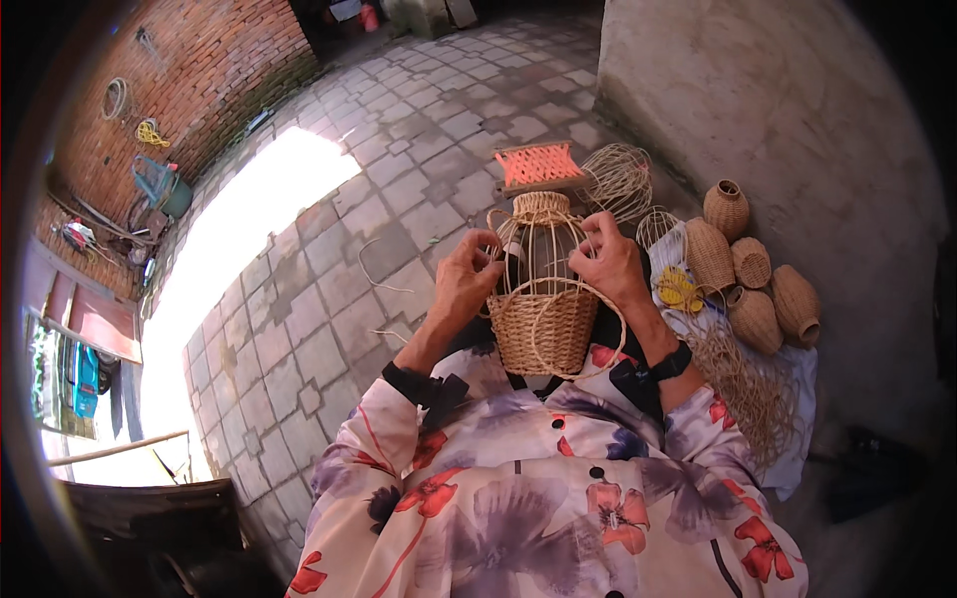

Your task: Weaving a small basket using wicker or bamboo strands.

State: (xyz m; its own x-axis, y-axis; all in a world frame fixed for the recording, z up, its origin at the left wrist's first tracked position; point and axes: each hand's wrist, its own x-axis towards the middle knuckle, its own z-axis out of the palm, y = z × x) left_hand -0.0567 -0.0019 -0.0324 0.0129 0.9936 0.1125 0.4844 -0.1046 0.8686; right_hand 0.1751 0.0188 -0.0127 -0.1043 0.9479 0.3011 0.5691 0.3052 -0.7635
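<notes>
A half-woven wicker basket (541,334) stands upright at my lap, its lower body closely woven. Bare upright canes rise from the body to a woven collar (541,204) at the top. At the left of these canes, my left hand (466,274) is closed in a pinch on a thin cane strand. On the opposite side my right hand (610,261) pinches the strand too, with its fingers bent close to the canes. A long loose length of cane (620,344) loops down over the basket's front right. The exact fingertip grip is partly hidden.
A small wooden stool with an orange woven seat (538,164) stands just beyond the basket. Coiled cane (618,182) lies beside it. Several finished wicker vases (710,254) and loose cane (743,384) rest on a white cloth at the right, near a wall (768,110).
</notes>
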